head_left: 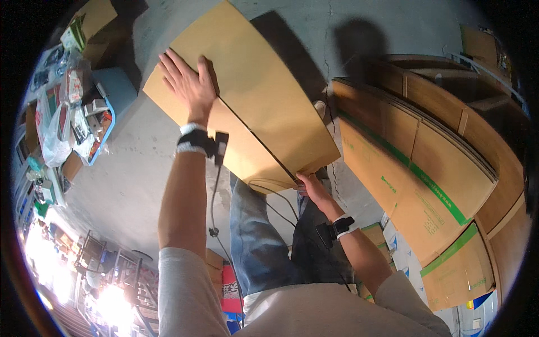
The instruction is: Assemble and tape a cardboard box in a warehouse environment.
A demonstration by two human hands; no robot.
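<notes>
A plain brown cardboard box [264, 73] is in front of my legs, its two top flaps meeting along a narrow dark gap. My left hand [190, 84] lies flat on the far left part of the top, across the seam, with its fingers stretched out. At the near end of the seam, my right hand [312, 186] grips the box's edge, thumb on top and the other fingers partly hidden below. Each wrist wears a dark strap, and a thin cable [213, 196] hangs from the left one.
Flattened printed cartons [415, 168] lean against a wooden shelf [483, 129] on the right. At the left, a blue-rimmed bin [112, 115] stands beside plastic bags [56, 132] and mixed goods. The concrete floor [135, 185] has a crack running near the box. Bright light comes from the lower left.
</notes>
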